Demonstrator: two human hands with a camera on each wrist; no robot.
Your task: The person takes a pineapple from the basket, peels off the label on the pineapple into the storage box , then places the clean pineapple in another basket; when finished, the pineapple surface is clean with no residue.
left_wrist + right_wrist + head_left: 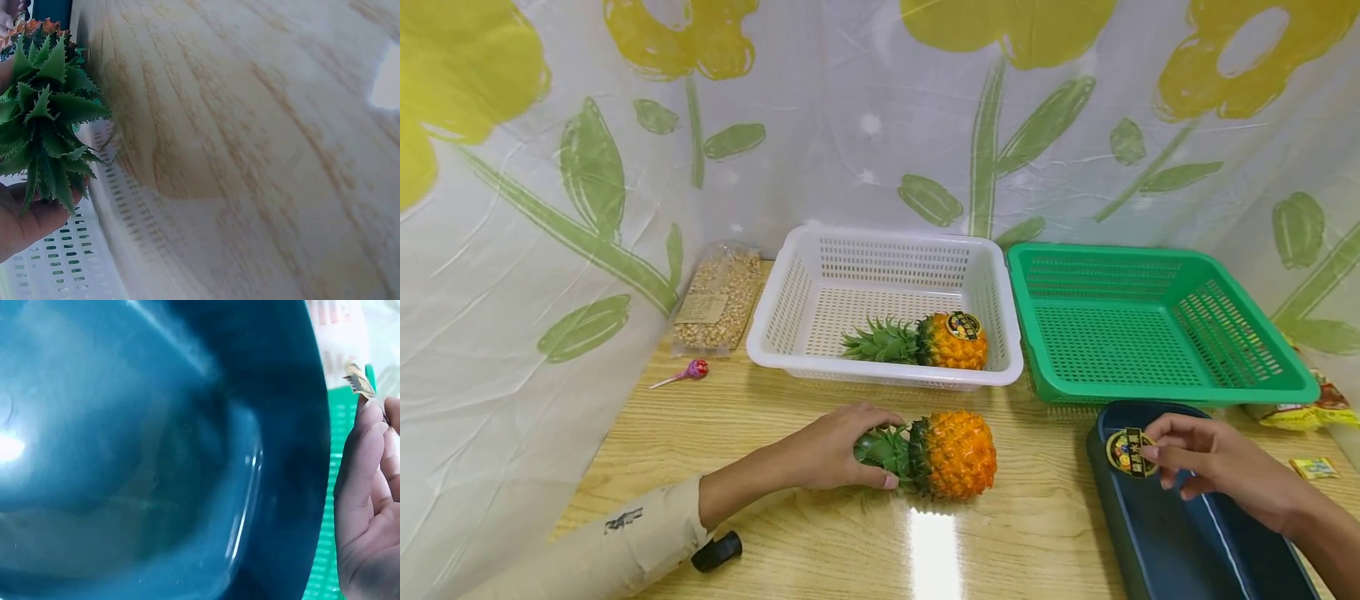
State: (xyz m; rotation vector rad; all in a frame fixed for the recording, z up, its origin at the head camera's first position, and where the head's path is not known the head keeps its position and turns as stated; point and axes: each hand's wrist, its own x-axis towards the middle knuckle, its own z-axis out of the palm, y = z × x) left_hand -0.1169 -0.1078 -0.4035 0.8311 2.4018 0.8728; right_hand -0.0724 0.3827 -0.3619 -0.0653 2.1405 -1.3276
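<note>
In the head view, my left hand (pixel 842 450) grips the green leaves of a pineapple (pixel 961 456) lying on its side on the table. The left wrist view has those spiky leaves (pixel 47 119) between my thumb and fingers. Over the far end of a dark blue tub, my right hand (pixel 1225 458) pinches a round black-and-gold sticker (pixel 1129 452) between thumb and fingertips. Seen edge-on in the right wrist view, the sticker (pixel 359 382) stands up from my fingertips. A second pineapple (pixel 953 342), bearing a similar sticker, lies in the white basket (pixel 880 372).
Right of the white basket stands a green basket (pixel 1180 392), with the blue tub (pixel 1108 492) in front of it. A bag of grains (pixel 718 296) and a lollipop (pixel 685 372) lie at left. Snack packets (pixel 1315 410) and a small yellow wrapper (pixel 1313 468) are at far right.
</note>
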